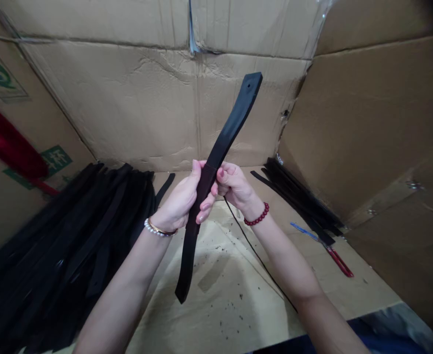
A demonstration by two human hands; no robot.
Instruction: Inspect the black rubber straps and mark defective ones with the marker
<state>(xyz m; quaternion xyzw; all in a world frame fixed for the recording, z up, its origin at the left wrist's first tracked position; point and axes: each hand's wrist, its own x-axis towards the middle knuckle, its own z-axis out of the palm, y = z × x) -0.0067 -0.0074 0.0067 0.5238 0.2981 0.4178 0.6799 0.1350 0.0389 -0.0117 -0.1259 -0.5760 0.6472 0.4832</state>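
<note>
Left fingers (206, 209) hold black strap (218, 151), right fingers (224, 177) apparently cord (253, 250).

Left hand (185, 199): fingers partly hidden behind 1 black strip (225, 140). Thin cord (248, 241): upper end lost at the right hand (238, 187), lower run passing behind the right forearm (290, 260). Left forearm (116, 290) and right forearm, 2 — both cut off by the bottom edge. Strip pile (65, 265): blurred, cropped at left and bottom, count indeterminable. Red object (12, 140): blurred, cropped at left — identity unclear. Dark specks (241, 296): too small to identify.
</note>
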